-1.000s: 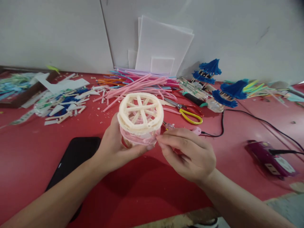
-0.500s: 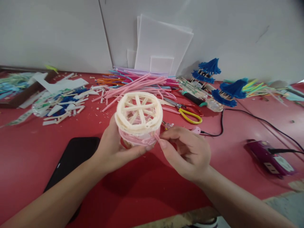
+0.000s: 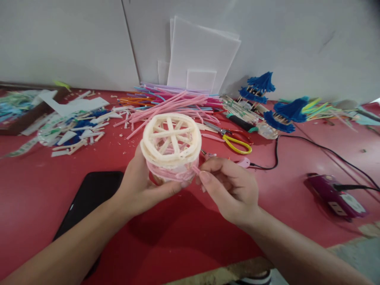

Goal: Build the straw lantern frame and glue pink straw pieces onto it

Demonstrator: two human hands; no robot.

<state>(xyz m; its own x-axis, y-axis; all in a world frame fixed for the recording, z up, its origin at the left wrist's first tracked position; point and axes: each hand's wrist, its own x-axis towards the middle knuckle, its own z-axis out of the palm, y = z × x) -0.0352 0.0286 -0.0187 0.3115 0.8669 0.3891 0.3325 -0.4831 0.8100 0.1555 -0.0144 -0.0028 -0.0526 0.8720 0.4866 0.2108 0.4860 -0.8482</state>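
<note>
My left hand [image 3: 145, 184] is wrapped round the lower left side of a small round craft frame, its thumb pressed along the front. The frame [image 3: 172, 136] has a cream, fuzzy rim with crossing spokes like a wheel on top, and pink strands wound round its side. My right hand [image 3: 230, 188] pinches the end of a pink pipe cleaner [image 3: 196, 170] between thumb and forefinger, at the frame's right side. That strand runs on into the pink band. The left fingers behind the frame are hidden.
Behind lie a pile of pink and coloured pipe cleaners [image 3: 175, 105] and yellow-handled scissors [image 3: 237, 144]. A black phone [image 3: 89, 202] rests at left. Two blue-roofed models [image 3: 285, 114] stand at back right, near a purple power socket [image 3: 335, 196] and black cable. Scraps [image 3: 80, 132] litter the left.
The frame has tilted a little, so its spoked top shows more fully. The right hand keeps its pinch on the pink pipe cleaner, and the whole view has shifted slightly.
</note>
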